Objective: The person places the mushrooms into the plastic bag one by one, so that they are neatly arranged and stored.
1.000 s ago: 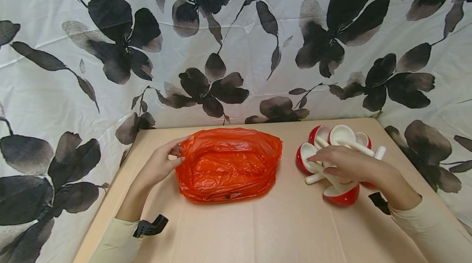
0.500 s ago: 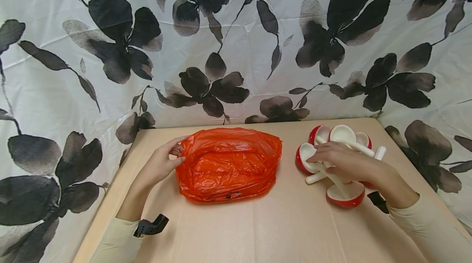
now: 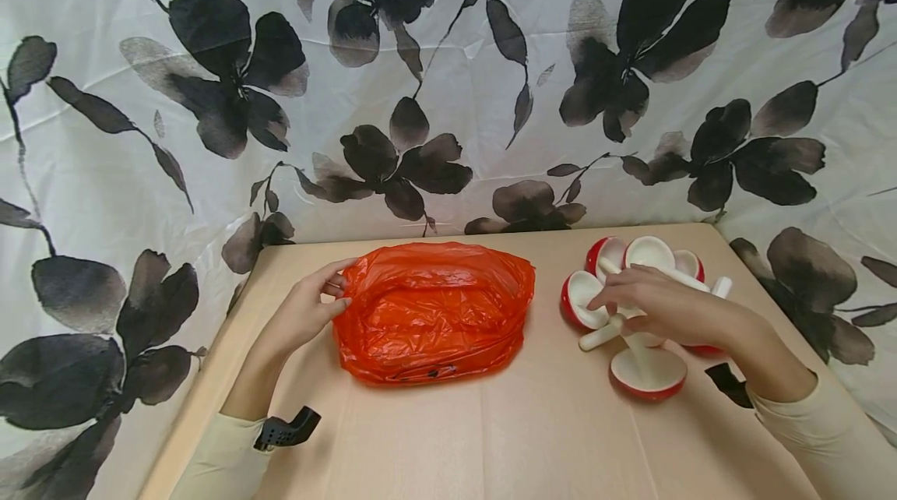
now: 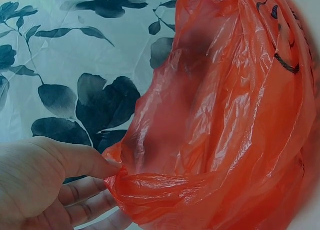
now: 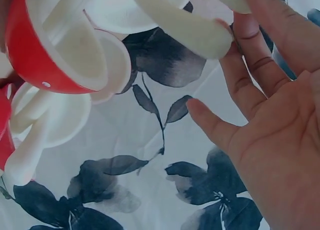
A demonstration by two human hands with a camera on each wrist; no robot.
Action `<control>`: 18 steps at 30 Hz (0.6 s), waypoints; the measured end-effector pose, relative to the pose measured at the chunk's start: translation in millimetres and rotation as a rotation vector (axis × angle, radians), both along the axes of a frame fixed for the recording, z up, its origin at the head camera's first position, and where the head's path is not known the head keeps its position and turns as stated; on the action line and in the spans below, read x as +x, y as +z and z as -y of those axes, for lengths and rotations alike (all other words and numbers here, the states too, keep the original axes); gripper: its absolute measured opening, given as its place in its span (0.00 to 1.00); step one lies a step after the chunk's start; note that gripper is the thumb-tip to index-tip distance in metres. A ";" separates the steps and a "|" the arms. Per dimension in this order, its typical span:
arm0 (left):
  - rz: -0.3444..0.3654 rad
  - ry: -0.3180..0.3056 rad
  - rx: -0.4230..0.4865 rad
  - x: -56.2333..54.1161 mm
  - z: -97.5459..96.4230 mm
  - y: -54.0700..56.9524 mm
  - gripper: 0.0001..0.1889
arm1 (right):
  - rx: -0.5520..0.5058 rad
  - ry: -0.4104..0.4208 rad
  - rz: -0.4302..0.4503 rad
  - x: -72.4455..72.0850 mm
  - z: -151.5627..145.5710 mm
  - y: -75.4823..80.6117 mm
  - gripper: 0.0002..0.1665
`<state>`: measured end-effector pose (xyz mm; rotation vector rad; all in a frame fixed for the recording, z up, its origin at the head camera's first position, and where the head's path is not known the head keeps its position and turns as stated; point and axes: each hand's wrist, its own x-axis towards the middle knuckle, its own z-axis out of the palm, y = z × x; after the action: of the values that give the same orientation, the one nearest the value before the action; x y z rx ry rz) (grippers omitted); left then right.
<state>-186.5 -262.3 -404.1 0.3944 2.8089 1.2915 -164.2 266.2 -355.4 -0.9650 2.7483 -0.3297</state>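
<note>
Red bag [image 3: 434, 313] pinched at its left edge by my left fingers [image 3: 336, 270]; right of the bag on the tabletop [image 3: 476, 438], my right fingers [image 3: 610, 294] hold one ladle [image 3: 652, 372] by its handle. Pulling could drag the other ladles [image 3: 580, 301] along, their handles [image 3: 598, 339] lying so close.

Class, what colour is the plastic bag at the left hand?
Orange-red; the bag shows best in the head view.
</note>
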 end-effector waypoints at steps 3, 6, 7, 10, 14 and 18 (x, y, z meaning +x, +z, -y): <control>-0.001 0.002 -0.004 0.3 -0.4 0.0 0.33 | -0.016 0.028 -0.006 1.6 0.5 1.9 0.29; 0.001 0.003 -0.003 0.4 -0.9 0.3 0.33 | -0.038 0.040 -0.012 3.3 0.4 4.0 0.29; 0.001 0.002 -0.002 0.2 -1.0 0.3 0.33 | -0.043 0.036 -0.013 4.1 0.4 4.6 0.29; 0.006 -0.002 0.000 -0.3 -1.5 0.5 0.33 | -0.061 0.031 -0.031 6.7 0.6 6.0 0.28; 0.011 -0.006 -0.001 -0.5 -1.3 1.2 0.33 | -0.085 0.011 -0.025 10.7 1.6 7.1 0.27; 0.018 -0.007 -0.001 -0.8 -1.5 2.0 0.33 | -0.106 -0.017 -0.010 14.3 2.2 8.1 0.26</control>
<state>-187.3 -260.8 -402.0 0.3902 2.7906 1.2853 -149.9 264.0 -347.4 -0.9715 2.7743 -0.4781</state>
